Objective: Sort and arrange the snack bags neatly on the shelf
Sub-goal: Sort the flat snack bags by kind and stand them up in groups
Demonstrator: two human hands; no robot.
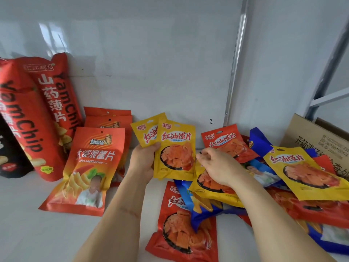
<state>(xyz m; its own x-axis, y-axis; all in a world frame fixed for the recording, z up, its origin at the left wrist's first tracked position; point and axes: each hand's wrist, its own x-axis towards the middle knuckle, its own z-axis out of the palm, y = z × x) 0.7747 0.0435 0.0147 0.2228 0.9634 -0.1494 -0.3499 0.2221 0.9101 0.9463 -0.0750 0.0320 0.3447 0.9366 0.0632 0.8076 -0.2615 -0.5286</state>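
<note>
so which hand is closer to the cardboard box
Right. The right hand hovers over the mixed pile, on the same side as the cardboard box at the far right. The left hand is further left, holding two yellow bags.

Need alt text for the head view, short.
A left hand holds two yellow snack bags upright over a white shelf, while the right hand reaches into a jumbled pile of yellow, red and blue snack bags; tall red yam chip bags stand at left.
</note>
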